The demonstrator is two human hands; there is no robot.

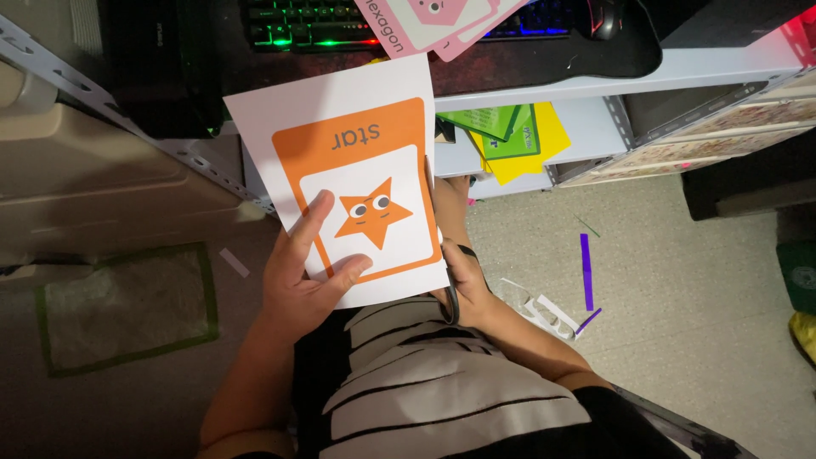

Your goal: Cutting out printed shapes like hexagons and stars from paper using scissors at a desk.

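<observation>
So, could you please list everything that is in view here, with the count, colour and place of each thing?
star card: one, white with orange panel and orange star, held in front of the body.
pink cards: two or so, pink, top centre over the desk edge.
keyboard: one, black with lit keys, top.
mouse: one, dark, top right.
shelf: one, white, right of the card.
paper sheets: several, green and yellow, on the shelf.
purple strip: one, purple, on the floor.
white scraps: few, white, floor.
left hand: on the card's face.
right hand: behind the card's edge.
</observation>
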